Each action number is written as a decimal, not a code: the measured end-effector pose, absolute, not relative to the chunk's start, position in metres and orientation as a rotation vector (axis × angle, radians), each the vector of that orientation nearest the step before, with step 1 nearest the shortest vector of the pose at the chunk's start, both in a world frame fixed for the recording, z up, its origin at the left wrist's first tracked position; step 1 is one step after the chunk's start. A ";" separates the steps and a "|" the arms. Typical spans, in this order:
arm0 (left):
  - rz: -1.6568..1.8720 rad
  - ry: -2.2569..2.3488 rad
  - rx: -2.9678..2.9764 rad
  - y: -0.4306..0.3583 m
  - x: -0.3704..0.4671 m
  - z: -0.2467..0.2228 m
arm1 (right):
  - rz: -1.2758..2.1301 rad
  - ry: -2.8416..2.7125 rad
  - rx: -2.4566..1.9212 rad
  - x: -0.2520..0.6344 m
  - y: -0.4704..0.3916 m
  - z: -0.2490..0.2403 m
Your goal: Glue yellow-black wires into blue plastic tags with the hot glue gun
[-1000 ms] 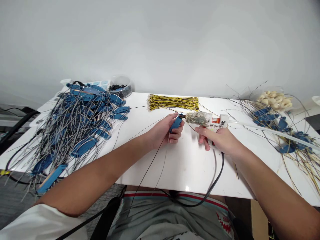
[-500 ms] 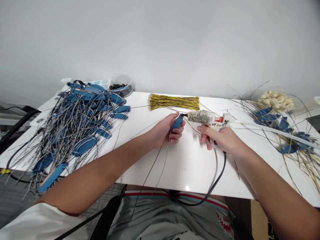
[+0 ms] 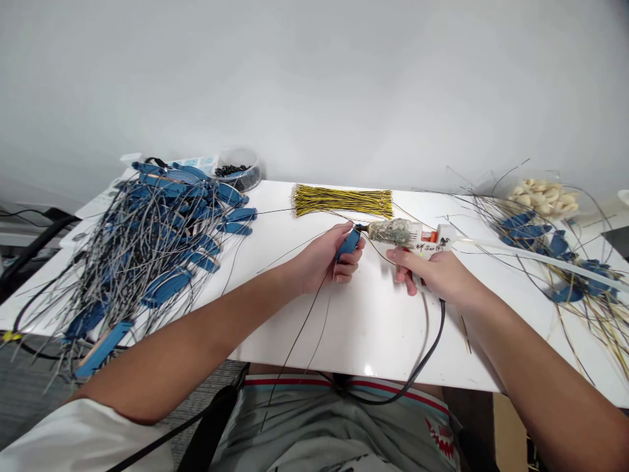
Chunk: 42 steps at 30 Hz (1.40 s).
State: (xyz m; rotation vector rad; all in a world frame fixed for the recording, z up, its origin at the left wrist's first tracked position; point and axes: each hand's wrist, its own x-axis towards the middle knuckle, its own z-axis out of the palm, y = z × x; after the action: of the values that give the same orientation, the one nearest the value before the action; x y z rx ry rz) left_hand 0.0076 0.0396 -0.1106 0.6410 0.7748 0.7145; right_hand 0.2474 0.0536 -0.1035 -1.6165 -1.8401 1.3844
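Note:
My left hand (image 3: pixel 328 257) is closed on a small blue plastic part (image 3: pixel 348 243), held tilted above the white table. Thin wires (image 3: pixel 305 319) hang from that part toward my lap. My right hand (image 3: pixel 432 270) wraps round the handle of a hot glue gun (image 3: pixel 393 233), whose body is crusted and has handwriting on it. The gun's dark nozzle (image 3: pixel 362 229) is at the upper end of the blue part; whether they touch is too small to tell. A long translucent glue stick (image 3: pixel 531 251) runs out of the gun's back, and a black cord (image 3: pixel 426 359) drops from its handle.
A large heap of blue parts with grey wires (image 3: pixel 167 288) covers the table's left. Behind my hands lies a bundle of yellow-and-black wires (image 3: pixel 343 200). A clear tub of black pieces (image 3: pixel 237 172) stands back left. More wired blue parts (image 3: pixel 557 244) and cream pieces (image 3: pixel 543 196) lie right.
The glue gun and the blue part have shifted very slightly, and the hanging wires have swung a little to the right. Both hands keep their grips.

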 end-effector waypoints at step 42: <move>0.718 0.758 0.637 0.039 0.006 -0.111 | 1.415 -1.831 -1.423 0.245 0.053 -0.097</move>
State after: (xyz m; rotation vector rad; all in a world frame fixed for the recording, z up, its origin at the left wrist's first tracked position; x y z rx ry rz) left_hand 0.0064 0.0394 -0.1112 0.6367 0.7584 0.7183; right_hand 0.2447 0.0528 -0.0969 -1.4232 -1.8315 1.4147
